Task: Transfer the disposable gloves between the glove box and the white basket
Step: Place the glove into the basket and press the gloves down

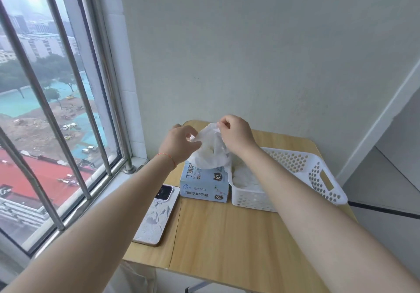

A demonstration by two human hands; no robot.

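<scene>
Now both hands, left [181, 144] and right [236, 133], pinch a glove [209, 152] above the glove box [204, 186]; more gloves [245, 179] lie in the white basket [318, 174] below the right grip.

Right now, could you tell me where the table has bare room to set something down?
The near half of the table, in front of the glove box and basket, is bare. The back is crowded; the phone fills the left edge.
</scene>
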